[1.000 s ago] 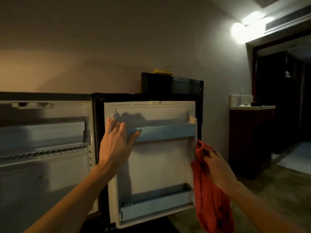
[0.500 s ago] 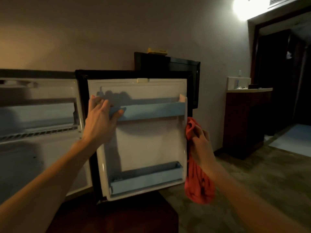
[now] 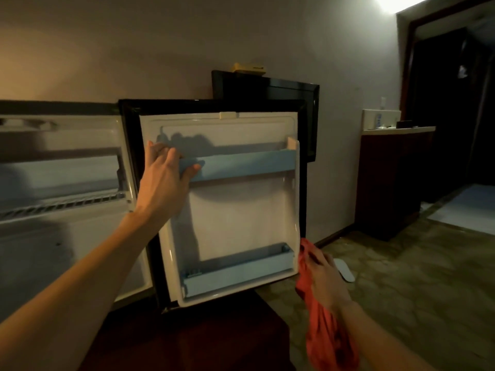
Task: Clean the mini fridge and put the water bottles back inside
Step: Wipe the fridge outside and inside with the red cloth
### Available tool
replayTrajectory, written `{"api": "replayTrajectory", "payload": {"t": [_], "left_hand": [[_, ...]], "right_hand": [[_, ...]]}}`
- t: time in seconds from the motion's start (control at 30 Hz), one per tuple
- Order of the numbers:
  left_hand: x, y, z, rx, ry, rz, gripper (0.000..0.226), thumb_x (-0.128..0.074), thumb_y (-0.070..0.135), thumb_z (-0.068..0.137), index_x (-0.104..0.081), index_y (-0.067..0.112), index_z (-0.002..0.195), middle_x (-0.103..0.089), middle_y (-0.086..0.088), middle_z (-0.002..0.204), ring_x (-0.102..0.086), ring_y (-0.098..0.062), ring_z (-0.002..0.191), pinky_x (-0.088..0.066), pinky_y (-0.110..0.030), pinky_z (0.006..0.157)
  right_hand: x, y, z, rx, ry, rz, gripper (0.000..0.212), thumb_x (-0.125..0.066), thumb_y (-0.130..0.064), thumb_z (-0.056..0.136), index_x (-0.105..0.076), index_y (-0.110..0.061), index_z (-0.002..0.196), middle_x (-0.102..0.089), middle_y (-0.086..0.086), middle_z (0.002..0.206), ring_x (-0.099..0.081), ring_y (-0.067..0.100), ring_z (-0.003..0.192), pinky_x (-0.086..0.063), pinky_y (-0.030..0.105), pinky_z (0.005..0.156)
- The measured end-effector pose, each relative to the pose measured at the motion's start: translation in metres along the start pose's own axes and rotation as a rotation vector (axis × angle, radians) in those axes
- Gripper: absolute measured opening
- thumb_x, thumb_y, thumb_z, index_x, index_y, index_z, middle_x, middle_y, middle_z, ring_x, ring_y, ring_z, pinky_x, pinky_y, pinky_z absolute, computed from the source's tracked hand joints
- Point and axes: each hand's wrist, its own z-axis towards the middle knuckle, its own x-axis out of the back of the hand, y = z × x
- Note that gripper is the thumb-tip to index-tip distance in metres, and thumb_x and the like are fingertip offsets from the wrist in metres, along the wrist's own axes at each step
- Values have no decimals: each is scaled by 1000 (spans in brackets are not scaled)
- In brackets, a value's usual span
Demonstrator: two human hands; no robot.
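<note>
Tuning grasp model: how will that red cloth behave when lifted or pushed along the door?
The red cloth looks floppy: it hangs in folds below the right hand. Probably light. Pushed along the fridge door, it would likely bunch rather than slide flat.

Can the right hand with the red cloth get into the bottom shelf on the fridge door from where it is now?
Probably yes. The right hand, holding the red cloth, sits just beside the outer lower corner of the open door, next to the bottom door shelf. Nothing stands between them, and the shelf looks empty and open on top.
</note>
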Motion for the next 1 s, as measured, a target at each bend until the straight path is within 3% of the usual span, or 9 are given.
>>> {"api": "replayTrajectory", "payload": {"t": [0.07,0.17,0.3,0.37,0.47,0.6,0.7,0.77,1.0], "left_hand": [[0,0,-1,-10,8,-5,37,-60,39,93,-56,3,99,-58,-18,109,-30,-27,126,-29,-38,101],[2,-1,-1,-26,14,-18,37,-60,39,93,-56,3,99,-58,-18,108,-30,-27,125,-24,-34,103],[0,-3,0,-5,20,-29,37,-59,40,93,-55,4,98,-57,-19,111,-29,-27,128,-27,-36,104],[-2,-4,0,-9,25,-27,38,-58,41,93,-55,4,97,-57,-20,110,-30,-29,129,-23,-33,107],[-2,-4,-1,1,8,-29,38,-57,43,94,-53,5,97,-57,-20,110,-30,-34,132,-22,-35,111],[-1,-4,-1,38,-31,-36,40,-54,44,94,-51,4,98,-55,-22,117,-27,-37,137,-23,-42,114],[-1,0,-3,44,-33,-31,41,-53,43,95,-52,3,104,-54,-21,120,-24,-34,139,-31,-50,111],[-1,1,-3,37,-25,-33,40,-54,41,96,-53,2,104,-55,-22,118,-24,-33,138,-33,-53,109],[1,0,0,21,-50,-55,36,-57,37,95,-53,2,101,-54,-21,117,-28,-36,136,-37,-53,107]], "right_hand": [[11,-1,11,3,81,-24,75,-82,-19,63,-57,-8,132,-45,9,144,-42,24,119,-47,37,94],[13,-4,21,-29,126,22,86,-82,-19,68,-44,-8,144,-44,8,147,-43,24,124,-36,36,104],[-10,-16,10,-182,18,87,96,-87,-36,64,-43,-7,144,-39,7,151,-42,28,132,-33,39,105],[-26,-21,1,-259,1,151,85,-89,-24,62,-53,-2,135,-51,13,138,-50,36,123,-41,46,99],[-43,-22,-10,-391,-31,194,40,-64,-9,88,-60,-8,128,-52,12,134,-48,35,123,-42,46,102],[-49,-27,-18,-497,-105,258,39,-43,-23,100,-51,-22,138,-44,4,145,-40,29,132,-39,46,109],[-48,-42,-18,-493,-124,369,32,-46,-14,97,-59,-18,125,-61,2,123,-61,20,106,-51,41,93],[-53,-61,-22,-485,-152,403,27,-51,-6,93,-68,-16,112,-66,1,113,-62,15,100,-49,30,92],[-63,-112,-19,-421,-168,298,34,-50,-1,86,-71,-18,106,-70,6,107,-56,29,111,-47,36,92]]}}
